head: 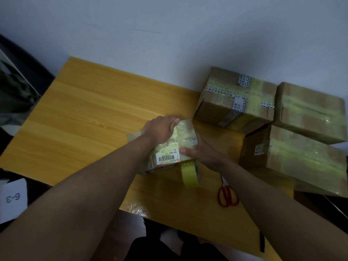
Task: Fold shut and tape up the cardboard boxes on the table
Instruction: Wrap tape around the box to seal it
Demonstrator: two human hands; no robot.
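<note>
Cardboard box, a small one, sits between the person's two hands near the middle of the table. Left hand lies over the far left corner of its top, fingers curled down over the edge and gripping it. Right hand holds the near right side, thumb pressed flat on the top just beside the white barcode label, fingers wrapped around the side out of sight.

Judging by the grip, the person is smoothing down or turning the box between tape passes. To do this well I would keep the left hand bearing down so the flaps stay shut, and rub the thumb along the tape outward from the seam so no bubbles or loose ends remain, especially at the corners.

Its top looks pale yellow-green and glossy, wrapped in layers of tape, slightly crumpled, with the label stuck on the near end.

Just below the right hand a roll of yellowish tape stands on edge against the box's near side. Nearer the person, under the right forearm, lie red-handled scissors. Beyond the right hand, three larger boxes are grouped together, all taped shut, it seems.
</note>
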